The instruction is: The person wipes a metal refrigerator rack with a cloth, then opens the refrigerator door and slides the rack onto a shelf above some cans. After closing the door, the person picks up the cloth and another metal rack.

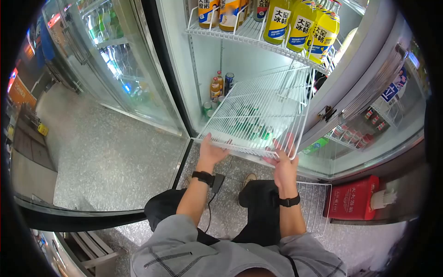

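A white wire shelf point(272, 94) sits tilted inside the open drinks fridge, its front edge sticking out toward me. My left hand point(212, 151) grips that edge near its left corner, fingers curled under the wires. At the right front corner my right hand point(282, 160) is closed around the frame, with fingers partly behind the bars. Through the wires, green cans point(266, 134) show on the fridge floor below. Behind the shelf's left side stand small orange bottles point(215, 90) and a dark blue can point(229, 82).
Above is a fixed shelf point(258, 42) with yellow bottles point(300, 27) and orange bottles point(230, 15). An open glass door point(134, 78) stands to the left. Another wire rack point(315, 203) lies by my right leg, beside a red box point(348, 199).
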The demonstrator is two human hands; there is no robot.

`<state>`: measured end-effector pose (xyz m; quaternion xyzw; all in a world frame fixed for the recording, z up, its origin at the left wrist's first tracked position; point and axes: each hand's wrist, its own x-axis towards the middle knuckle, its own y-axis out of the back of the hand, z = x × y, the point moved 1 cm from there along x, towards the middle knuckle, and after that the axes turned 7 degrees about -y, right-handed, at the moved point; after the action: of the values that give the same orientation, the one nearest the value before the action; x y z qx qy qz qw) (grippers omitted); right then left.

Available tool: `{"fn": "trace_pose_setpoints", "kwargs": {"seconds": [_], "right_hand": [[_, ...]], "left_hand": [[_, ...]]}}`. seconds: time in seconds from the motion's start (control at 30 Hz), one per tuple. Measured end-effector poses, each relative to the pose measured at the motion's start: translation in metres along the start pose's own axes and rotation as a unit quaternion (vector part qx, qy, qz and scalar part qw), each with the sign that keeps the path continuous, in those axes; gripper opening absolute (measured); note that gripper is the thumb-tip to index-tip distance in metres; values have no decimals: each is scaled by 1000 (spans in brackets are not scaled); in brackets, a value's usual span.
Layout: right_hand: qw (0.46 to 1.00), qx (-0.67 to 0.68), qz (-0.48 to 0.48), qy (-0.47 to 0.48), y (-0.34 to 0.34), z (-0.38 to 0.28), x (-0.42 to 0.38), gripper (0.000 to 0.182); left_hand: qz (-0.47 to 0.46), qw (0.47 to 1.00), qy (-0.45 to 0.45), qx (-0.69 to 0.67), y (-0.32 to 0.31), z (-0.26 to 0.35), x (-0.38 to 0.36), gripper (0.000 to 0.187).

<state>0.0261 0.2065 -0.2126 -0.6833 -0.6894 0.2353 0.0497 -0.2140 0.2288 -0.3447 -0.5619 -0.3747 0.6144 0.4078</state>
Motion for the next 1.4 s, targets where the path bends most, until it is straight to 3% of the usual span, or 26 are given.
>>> {"fn": "trace_pose_setpoints", "kwargs": {"seconds": [0.07, 0.17, 0.37, 0.4, 0.53, 0.87, 1.07, 1.37, 1.4], "right_hand": [[1000, -9, 10, 20, -4, -11, -8, 74], [1000, 7, 4, 27, -1, -14, -11, 74], [998, 20, -11, 52, -10, -30, 6, 73], [997, -3, -15, 69, -8, -30, 13, 64], [994, 24, -59, 90, 6, -33, 43, 63], [986, 65, -118, 95, 34, -34, 113, 64], [991, 75, -90, 60, 45, -35, 162, 58], [987, 100, -100, 74, 52, -11, 191, 58], [981, 167, -86, 42, 41, -11, 183, 62]], "left_hand": [[36, 998, -41, 16, -3, 9, 6, 51], [-12, 999, -3, 36, 4, 13, 27, 50], [2, 996, -63, 65, -26, 29, 47, 40], [-36, 995, -61, 71, -33, 32, 48, 38], [-57, 991, -88, 86, -58, 38, 59, 37], [-70, 989, -92, 98, -82, 43, 100, 33], [-56, 980, -127, 141, -87, 30, 125, 17], [-34, 982, -137, 124, -71, 25, 164, 15], [-24, 981, -145, 124, -72, 23, 163, 20]]}}
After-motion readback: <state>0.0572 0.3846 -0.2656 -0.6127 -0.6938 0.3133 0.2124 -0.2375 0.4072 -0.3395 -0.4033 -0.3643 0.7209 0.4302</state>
